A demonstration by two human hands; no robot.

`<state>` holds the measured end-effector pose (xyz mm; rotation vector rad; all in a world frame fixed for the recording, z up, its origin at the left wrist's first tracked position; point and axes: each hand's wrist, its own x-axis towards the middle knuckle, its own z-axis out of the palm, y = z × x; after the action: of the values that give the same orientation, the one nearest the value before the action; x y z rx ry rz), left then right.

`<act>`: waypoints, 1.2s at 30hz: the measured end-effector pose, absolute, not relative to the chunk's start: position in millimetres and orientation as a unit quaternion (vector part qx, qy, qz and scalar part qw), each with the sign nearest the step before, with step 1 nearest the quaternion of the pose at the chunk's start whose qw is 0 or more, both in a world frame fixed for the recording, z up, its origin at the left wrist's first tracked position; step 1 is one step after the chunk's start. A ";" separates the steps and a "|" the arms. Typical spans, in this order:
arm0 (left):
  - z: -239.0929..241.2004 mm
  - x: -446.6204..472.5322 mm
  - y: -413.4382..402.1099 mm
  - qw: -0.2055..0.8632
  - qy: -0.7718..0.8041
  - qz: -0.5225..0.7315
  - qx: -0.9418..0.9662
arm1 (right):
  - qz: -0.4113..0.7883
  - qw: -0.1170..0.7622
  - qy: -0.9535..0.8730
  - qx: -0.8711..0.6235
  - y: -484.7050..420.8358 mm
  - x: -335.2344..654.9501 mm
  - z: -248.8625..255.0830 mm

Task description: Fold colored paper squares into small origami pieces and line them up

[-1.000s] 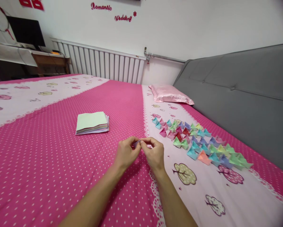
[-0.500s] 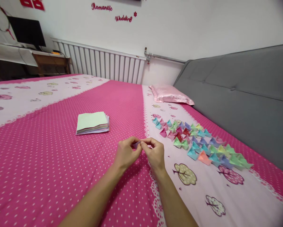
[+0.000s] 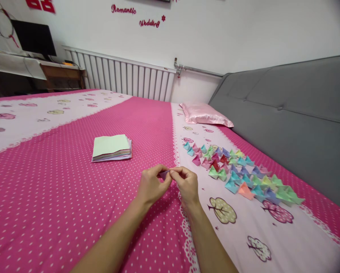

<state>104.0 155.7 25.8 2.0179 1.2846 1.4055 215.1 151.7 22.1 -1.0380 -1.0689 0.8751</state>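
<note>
Between my two hands is a small purple piece of folded paper [image 3: 164,174], mostly hidden by the fingers. My left hand [image 3: 154,185] is closed round its left side, thumb and fingers pinching it. At the paper's right end, my right hand [image 3: 187,184] pinches with thumb and forefinger, its tip touching the left thumb. Both hands are just above the pink dotted bedspread. To their right, several small folded paper boats [image 3: 245,189] in green, blue, pink, red, yellow and purple stand in rows. A stack of square paper sheets [image 3: 111,147], pale green on top, lies to the left.
A pink satin pillow [image 3: 205,114] lies at the far right of the bed, beside a grey padded headboard [image 3: 289,102]. A white radiator [image 3: 124,76] runs along the back wall. A black monitor [image 3: 33,39] stands on a desk [image 3: 60,76] at the far left.
Both hands stay nearly in place, still pinching the purple paper, with only a slight shift of the fingers. The view has moved very slightly. Boats and stack are unchanged.
</note>
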 end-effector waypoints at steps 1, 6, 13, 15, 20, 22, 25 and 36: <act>26.2 104.0 155.5 0.179 0.457 0.497 0.715 | 0.386 0.650 -0.469 -0.456 151.8 214.9 22.1; 28.2 103.6 154.2 0.166 0.452 0.502 0.719 | 0.398 0.653 -0.463 -0.449 152.5 214.3 22.0; 27.2 102.4 154.8 0.174 0.442 0.510 0.717 | 0.444 0.664 -0.423 -0.428 151.4 214.1 23.7; 26.0 102.5 155.4 0.168 0.442 0.513 0.717 | 0.453 0.663 -0.417 -0.425 151.1 214.1 24.4; 24.1 103.5 155.7 0.105 0.447 0.511 0.727 | 0.458 0.661 -0.411 -0.429 151.0 212.7 24.9; 24.1 103.8 155.3 0.071 0.450 0.505 0.733 | 0.461 0.661 -0.411 -0.427 151.0 211.6 24.7; 24.3 103.9 154.4 0.029 0.459 0.492 0.740 | 0.462 0.660 -0.412 -0.426 150.5 209.8 24.2; 22.7 103.7 152.8 -0.005 0.495 0.467 0.732 | 0.447 0.669 -0.405 -0.435 147.6 204.3 22.6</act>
<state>103.7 152.8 22.7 2.3072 1.5606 1.4730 204.3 147.6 22.6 -0.9802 -0.9130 1.0071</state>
